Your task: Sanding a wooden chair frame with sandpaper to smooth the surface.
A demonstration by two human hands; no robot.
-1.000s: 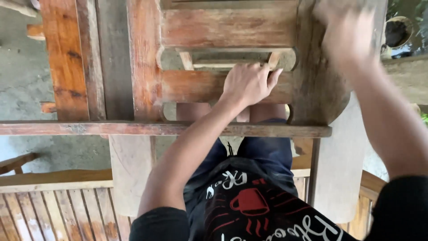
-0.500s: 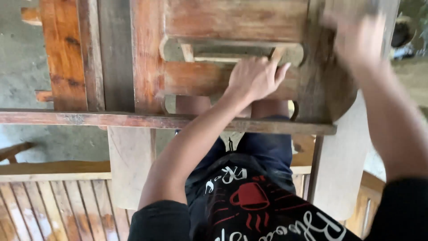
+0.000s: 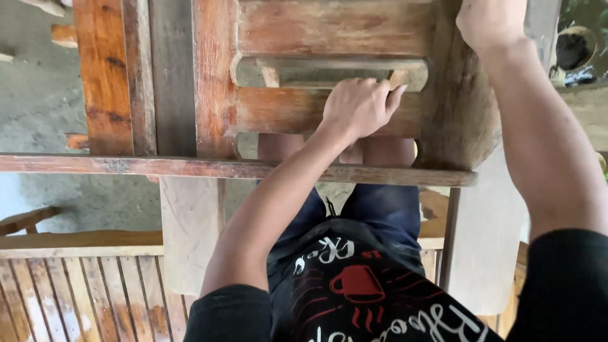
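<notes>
Pressing a small sanding block (image 3: 398, 78) under the left hand (image 3: 358, 107), grip clamped, against the wooden frame (image 3: 329, 28).

No packages, labels, signs or screens in view near either hand's fingers; only bare worn wood.

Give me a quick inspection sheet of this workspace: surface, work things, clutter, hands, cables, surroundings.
Surface: worn reddish-brown wooden furniture frame of boards and rails, seen from above.
Work things: grey-green slotted wooden crosspiece set between the frame boards; a small light wooden piece at its right end.
Clutter: nothing seen on the frame.
Hands: left hand curled on the crosspiece, fingertips at the small piece; right hand pressed on the dark right-hand board, partly cut off by the picture edge.
Cables: nothing seen.
Surroundings: grey concrete floor, slatted wooden panel lower left, round dark pot upper right.
</notes>
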